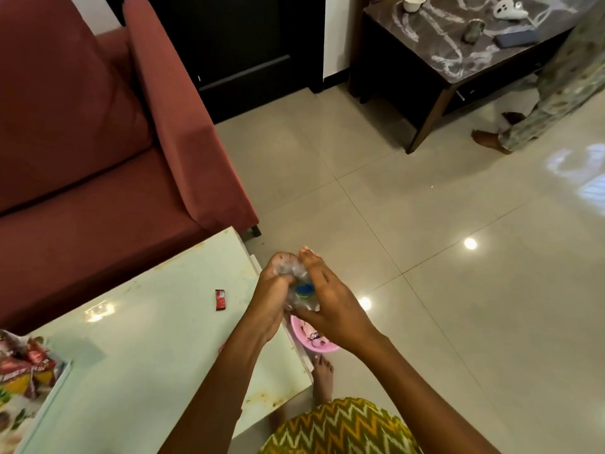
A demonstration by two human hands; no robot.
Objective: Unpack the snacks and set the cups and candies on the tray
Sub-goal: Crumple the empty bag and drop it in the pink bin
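Both hands were observed at lower centre of the frame, meeting over the near right edge of the pale green glass-topped table. The left hand was clenched round a crumpled clear plastic packet, fingers curled over its upper part. The right hand grasped the same packet from the opposite side, fingers laid along it and thumb tucked beneath. The packet sat pressed between the two palms; a blue and yellow item showed through the plastic, its nature indistinct. A pink plastic basin holding pale scraps stood on the floor directly below the hands. A small red candy sachet lay on the table, left of the left hand and apart from it. Red snack packets rested on a printed tray at lower left, well apart from both hands. A maroon fabric sofa filled the upper left. A dark marble-topped side table at upper right carried a white cup.
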